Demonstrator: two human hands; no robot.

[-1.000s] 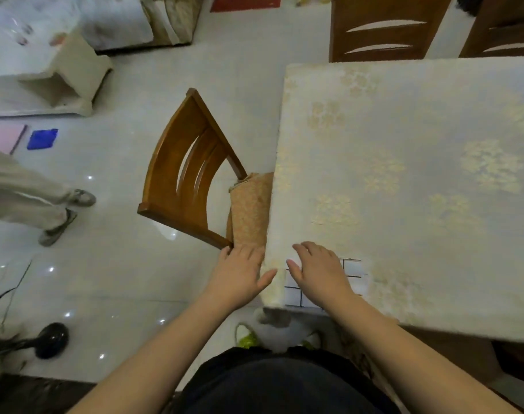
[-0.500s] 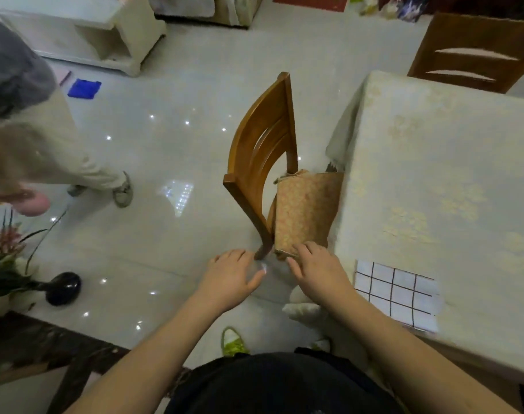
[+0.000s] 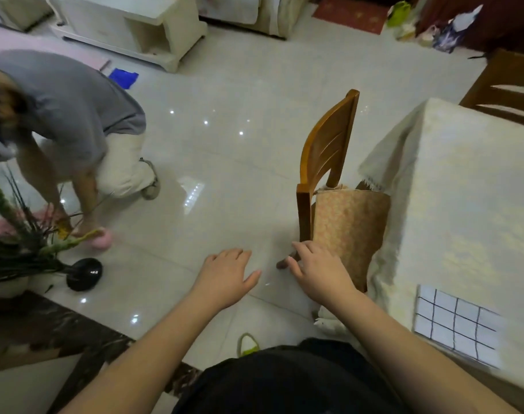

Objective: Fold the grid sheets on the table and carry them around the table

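A white grid sheet (image 3: 456,325) with black lines lies flat on the table (image 3: 469,204) near its front left corner, at the lower right of the view. Both my hands hang over the floor, left of the table and apart from the sheet. My left hand (image 3: 225,274) is empty with fingers spread. Fingers apart as well, my right hand (image 3: 319,271) holds nothing and sits just in front of the chair's seat cushion.
A wooden chair (image 3: 325,162) with a patterned cushion (image 3: 349,231) stands tucked against the table's left side. A person (image 3: 75,127) crouches at the left by a plant (image 3: 13,234) and a black round object (image 3: 84,273). Another chair (image 3: 505,94) is at the far right.
My view has swung left, away from the table. Both hands left the table edge and the grid sheet and now hover over the floor. The person at the left came in and bent down.
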